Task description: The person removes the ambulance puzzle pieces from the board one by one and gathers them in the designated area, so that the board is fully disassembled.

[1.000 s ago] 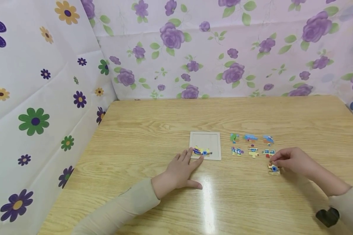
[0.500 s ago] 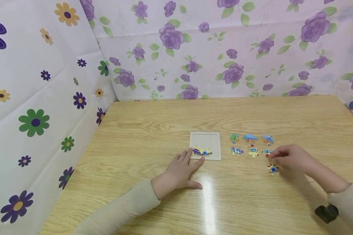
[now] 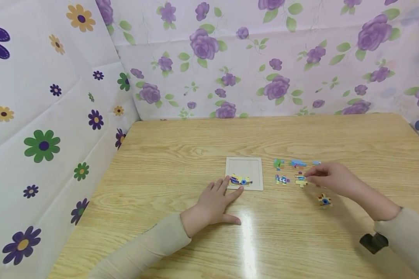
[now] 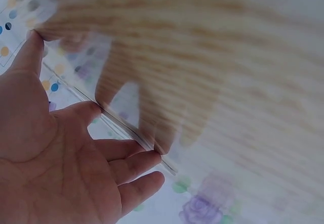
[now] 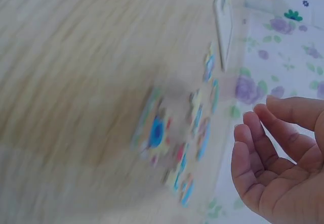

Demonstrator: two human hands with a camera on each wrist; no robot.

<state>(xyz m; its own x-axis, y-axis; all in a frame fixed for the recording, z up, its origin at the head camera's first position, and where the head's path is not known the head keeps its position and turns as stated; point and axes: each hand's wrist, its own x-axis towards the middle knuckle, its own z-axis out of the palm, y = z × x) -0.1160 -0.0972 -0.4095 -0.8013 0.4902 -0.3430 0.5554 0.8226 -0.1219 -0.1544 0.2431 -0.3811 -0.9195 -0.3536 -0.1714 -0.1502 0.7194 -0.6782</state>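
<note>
My left hand (image 3: 211,202) lies spread on the table, its fingertips at the lower left edge of the square puzzle board (image 3: 245,164). Joined puzzle pieces (image 3: 240,179) with a blue wheel lie along the board's bottom side. The left wrist view shows those straight fingers (image 4: 132,167) from the palm side. Over on the right, my right hand (image 3: 335,179) has thumb and forefinger close together beside a yellow puzzle piece (image 3: 301,182). In the right wrist view its fingers (image 5: 245,155) are loosely bent, with nothing visible between them. This hand partly hides pieces behind it.
Left of the right hand lie a green tree piece (image 3: 278,164), a blue sky piece (image 3: 298,163) and a piece with eyes (image 3: 282,179). A wheel piece (image 3: 324,200) sits nearer me. Flowered cloth (image 3: 251,77) hangs behind the wooden table (image 3: 181,143).
My right hand has moved away from the wheel piece, first slightly up, then left to the yellow piece. The wheel piece stays on the table. My left hand keeps its place.
</note>
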